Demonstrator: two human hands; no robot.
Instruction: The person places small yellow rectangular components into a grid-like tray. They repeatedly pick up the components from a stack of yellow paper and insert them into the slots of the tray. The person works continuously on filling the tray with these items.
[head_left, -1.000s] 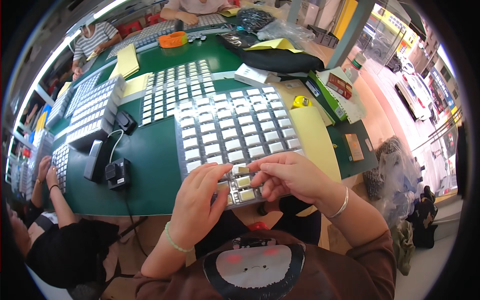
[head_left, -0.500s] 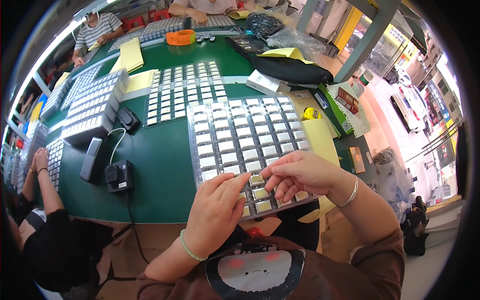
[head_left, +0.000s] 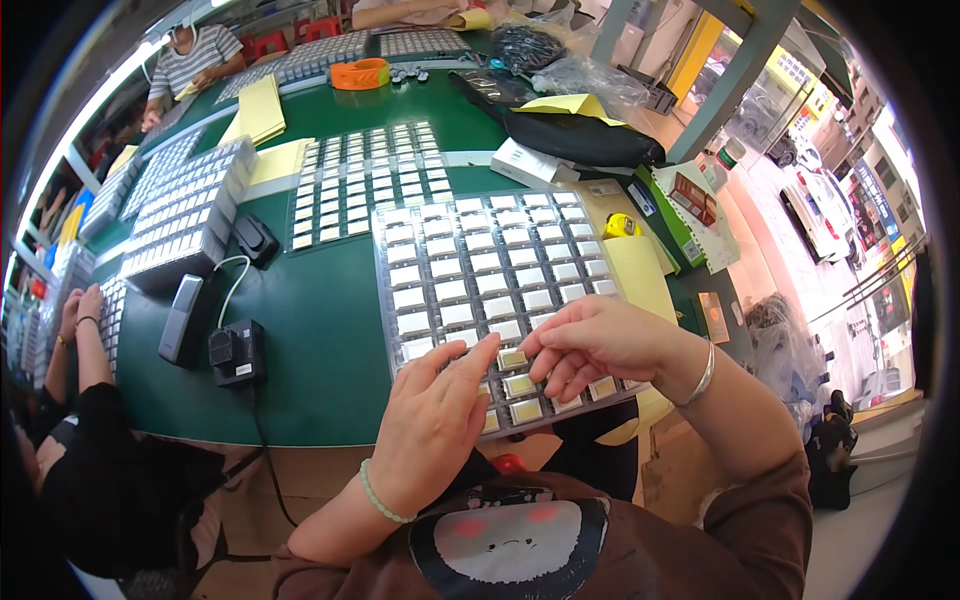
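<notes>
A clear plastic tray (head_left: 436, 262) of small rectangular pieces in rows lies at the table's near edge. Most pieces have white tops; several nearest me look yellowish. My left hand (head_left: 440, 400) rests over the tray's near left part, its fingers stretched out and the index tip beside a yellowish piece (head_left: 512, 358). At that piece's right side, the thumb and index finger of my right hand (head_left: 590, 345) are pinched together, the other fingers curled. Whatever lies between those fingertips is too small to make out.
Left of the tray are a black adapter (head_left: 237, 352) with a cable, a grey device (head_left: 182, 320) and a tall stack of filled trays (head_left: 190, 215). Another tray (head_left: 370, 185) lies behind. A yellow tape measure (head_left: 622, 226) sits at right. Co-workers sit left and across.
My left index fingertip has shifted slightly up, and my right hand has moved a little. The co-worker's hands at left have moved farther up the table; the person across has shifted their arms.
</notes>
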